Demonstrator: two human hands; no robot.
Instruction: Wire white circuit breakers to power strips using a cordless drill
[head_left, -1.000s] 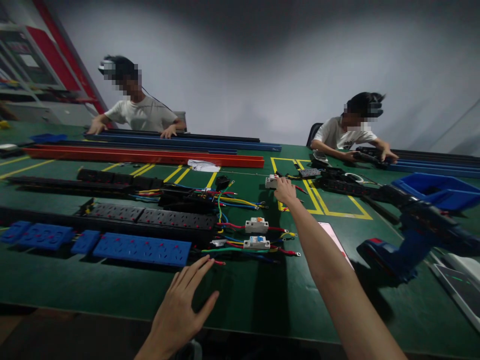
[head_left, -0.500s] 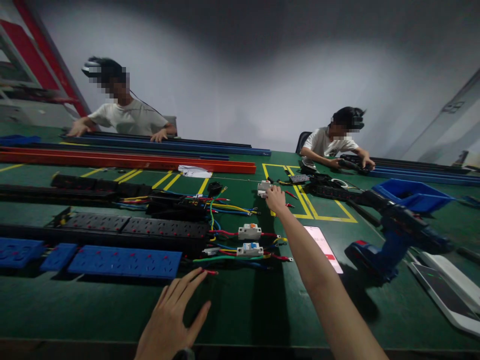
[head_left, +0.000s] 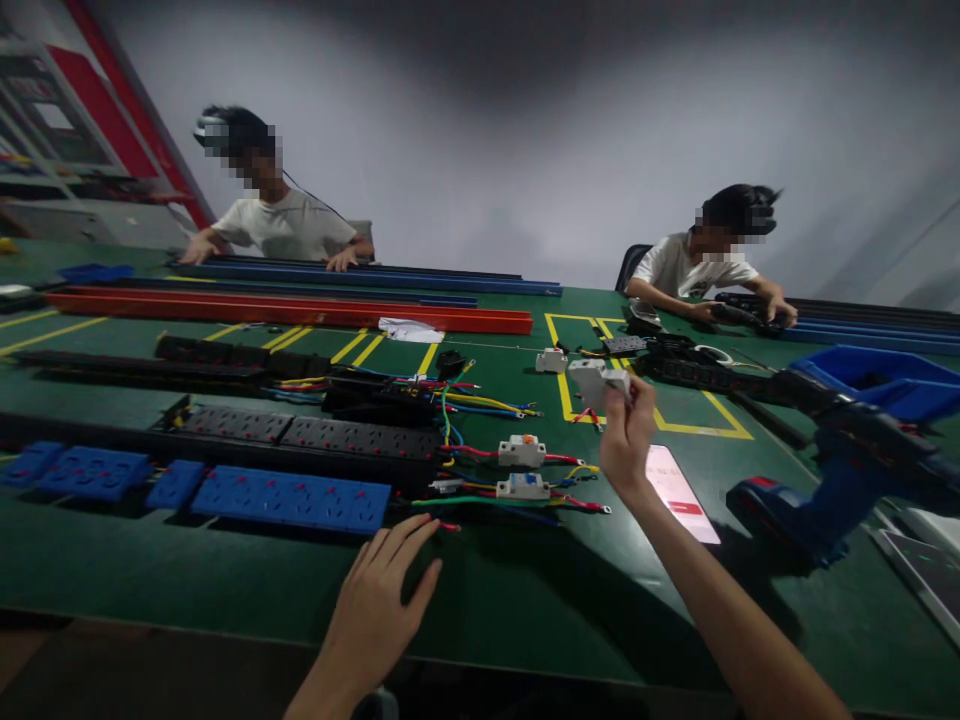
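My right hand (head_left: 630,435) is raised over the table, its fingers closed on a white circuit breaker (head_left: 589,379). Behind it, another white breaker (head_left: 551,361) stands on the yellow-taped outline. My left hand (head_left: 384,585) lies with fingers spread at the near side, fingertips by a red wire end (head_left: 448,527) and the blue socket strip (head_left: 292,500). Ahead of it, two breakers, one with an orange switch (head_left: 522,452) and one with a blue switch (head_left: 523,488), sit in line with coloured wires. A black socket strip (head_left: 360,440) lies behind the blue one.
On the right are a lit phone (head_left: 682,500), a blue cordless drill (head_left: 817,490) and a blue bin (head_left: 885,375). Orange rail (head_left: 300,312) and blue rails (head_left: 420,284) run across the back. Two people (head_left: 281,220) (head_left: 701,265) sit opposite, hands on rails and parts.
My right hand has lifted a breaker from the taped area and drawn it up and nearer. The view has shifted slightly; my left hand stays by the red wire end.
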